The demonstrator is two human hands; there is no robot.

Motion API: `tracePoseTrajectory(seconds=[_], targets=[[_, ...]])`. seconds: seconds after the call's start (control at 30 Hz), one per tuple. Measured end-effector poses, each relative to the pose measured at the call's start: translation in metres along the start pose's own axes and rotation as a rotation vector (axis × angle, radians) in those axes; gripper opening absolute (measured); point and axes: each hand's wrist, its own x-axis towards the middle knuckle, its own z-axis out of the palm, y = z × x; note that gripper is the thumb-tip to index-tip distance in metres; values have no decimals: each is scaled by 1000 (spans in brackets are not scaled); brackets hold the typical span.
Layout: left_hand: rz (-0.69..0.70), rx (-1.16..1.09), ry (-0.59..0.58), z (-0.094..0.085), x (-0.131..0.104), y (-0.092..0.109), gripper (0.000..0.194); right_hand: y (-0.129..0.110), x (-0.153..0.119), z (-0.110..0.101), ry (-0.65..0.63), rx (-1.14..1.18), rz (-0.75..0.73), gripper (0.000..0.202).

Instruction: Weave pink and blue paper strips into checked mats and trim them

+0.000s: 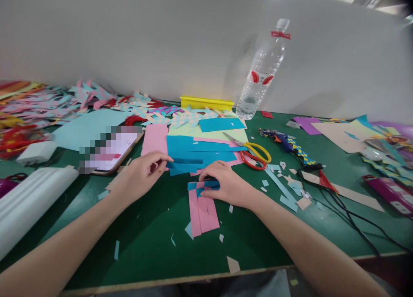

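My left hand [150, 168] is closed, its thumb and forefinger pinching the end of a narrow blue paper strip [189, 161] over the blue sheets. Nearer to me, my right hand [226, 183] grips the top of a pink paper piece [202, 213], which is slit lengthwise into strips. A short blue strip crosses over and under the pink strips at that top end; my fingers hide part of it. Beyond both hands lie blue paper sheets [180, 146] and a pink sheet [155, 137]. Scissors [258, 153] with yellow and red handles rest on the blue paper's right side.
A clear plastic bottle [263, 73] leans against the grey wall behind a yellow plastic bar [206, 103]. At left are a phone [112, 153], a white roll [35, 202] and heaped paper strips [58, 103]. Paper scraps [290, 187] and black cables [345, 211] lie at right.
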Motion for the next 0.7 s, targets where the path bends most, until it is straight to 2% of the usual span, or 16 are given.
tracePoseTrajectory(seconds=[0.2,0.4,0.53,0.7], targets=[[-29,-40,-16,2,0,-8,29,-1,1,-2,-33,39,37,15],[-94,-103,12,1,0,-15,31,4,-1,-4,-7,222,55,9],[-134,-202,-14,0,0,-14,34,4,-2,-10,46,233,75,13],[-191,-257,-23,-1,0,-10,36,4,-2,-19,46,263,55,14]])
